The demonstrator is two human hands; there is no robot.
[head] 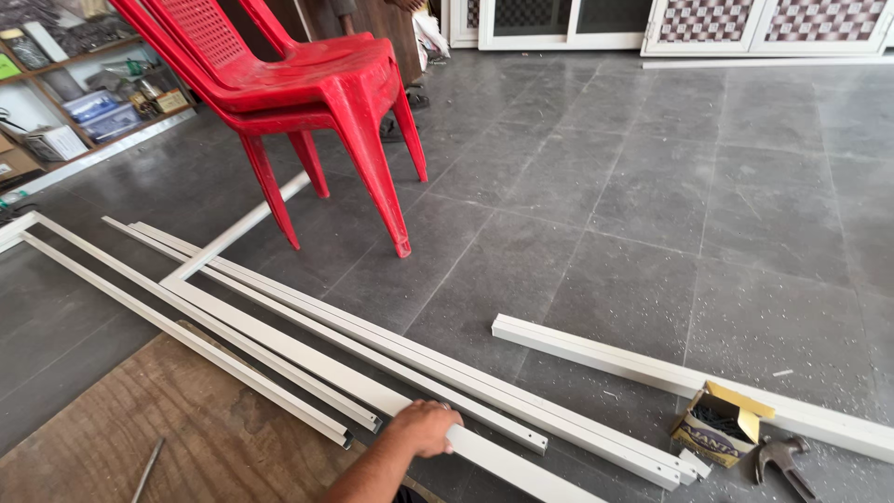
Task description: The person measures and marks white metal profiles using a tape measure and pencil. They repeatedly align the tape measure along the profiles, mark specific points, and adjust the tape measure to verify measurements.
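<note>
Hand point(424, 427) rests on white frame strip point(307, 354); red chairs point(307, 84), hammer point(780, 458) nearby.

Down on the grey tiled floor point(652, 186), near the lower right corner: small open cardboard box point(719, 424), yellow and brown, flap up, dark contents inside, touching a white bar. Over on the shelves point(84, 93) at the upper left edge: clear plastic boxes point(102, 112), a white carton point(56, 142), a brown carton point(14, 166) partly cut off.

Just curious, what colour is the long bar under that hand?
White. The bar under the hand shows plainly in the head view.
</note>
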